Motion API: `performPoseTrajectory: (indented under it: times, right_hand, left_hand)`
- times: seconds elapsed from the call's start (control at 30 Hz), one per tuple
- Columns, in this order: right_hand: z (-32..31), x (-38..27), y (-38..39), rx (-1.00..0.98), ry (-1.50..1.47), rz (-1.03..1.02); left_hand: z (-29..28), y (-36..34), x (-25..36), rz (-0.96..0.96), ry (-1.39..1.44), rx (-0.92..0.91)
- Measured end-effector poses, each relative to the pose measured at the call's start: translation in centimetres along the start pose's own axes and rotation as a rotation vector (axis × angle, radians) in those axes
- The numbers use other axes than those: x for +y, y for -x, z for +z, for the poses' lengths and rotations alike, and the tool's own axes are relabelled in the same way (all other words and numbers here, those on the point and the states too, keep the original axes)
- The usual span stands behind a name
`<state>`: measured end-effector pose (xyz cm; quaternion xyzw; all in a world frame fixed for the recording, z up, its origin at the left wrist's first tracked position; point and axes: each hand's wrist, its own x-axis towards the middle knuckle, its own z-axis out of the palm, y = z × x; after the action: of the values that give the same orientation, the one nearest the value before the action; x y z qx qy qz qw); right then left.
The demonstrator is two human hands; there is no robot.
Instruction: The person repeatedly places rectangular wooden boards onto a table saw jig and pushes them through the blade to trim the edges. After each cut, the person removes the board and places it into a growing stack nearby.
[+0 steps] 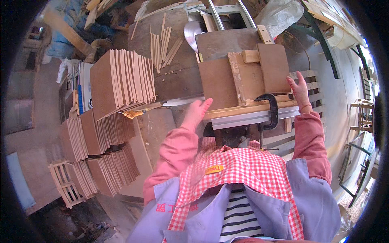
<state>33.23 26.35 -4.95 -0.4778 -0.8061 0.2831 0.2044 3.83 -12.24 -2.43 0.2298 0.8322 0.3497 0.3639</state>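
Observation:
My left hand (197, 112) is beside the left end of a wooden rail (227, 112), its fingers stretched out and nothing seen in them. My right hand (300, 90) is open, fingers apart, close to the right edge of a brown board (274, 68); contact is hard to tell. Another brown board (217, 83) lies to the left, past a worn wooden strip (236, 77). A small wood block (251, 56) sits between them at the far side. A black C-clamp (274, 111) grips the rail and a silver metal bar (243, 120) in front of me.
A tall stack of brown panels (121, 77) stands at left, with more panel stacks (109, 133) below it. Loose thin wood sticks (164, 44) lie on the far table. A round metal saw blade (193, 35) is nearby. A slatted pallet (314, 91) lies at right.

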Motion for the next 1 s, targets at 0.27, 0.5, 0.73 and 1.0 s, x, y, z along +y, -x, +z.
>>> performPoseTrajectory:
  times: [0.27,0.5,0.73,1.0]
  right_hand:
    - [1.7,3.0,1.5,-0.087,-0.187,0.035]
    - [1.9,3.9,1.3,-0.172,-0.337,0.09]
    - [1.2,2.3,2.0,-0.135,-0.245,0.033]
    - [1.0,1.4,2.2,-0.202,-0.449,0.193]
  left_hand:
    - [-0.5,-1.4,-1.9,-0.065,0.142,-0.047]
    - [-6.5,0.5,-1.6,-0.084,0.321,0.221]
    - [-10.5,-2.1,-0.2,-0.119,0.237,0.431]
    - [-8.7,-3.5,2.4,-0.12,0.537,0.505]
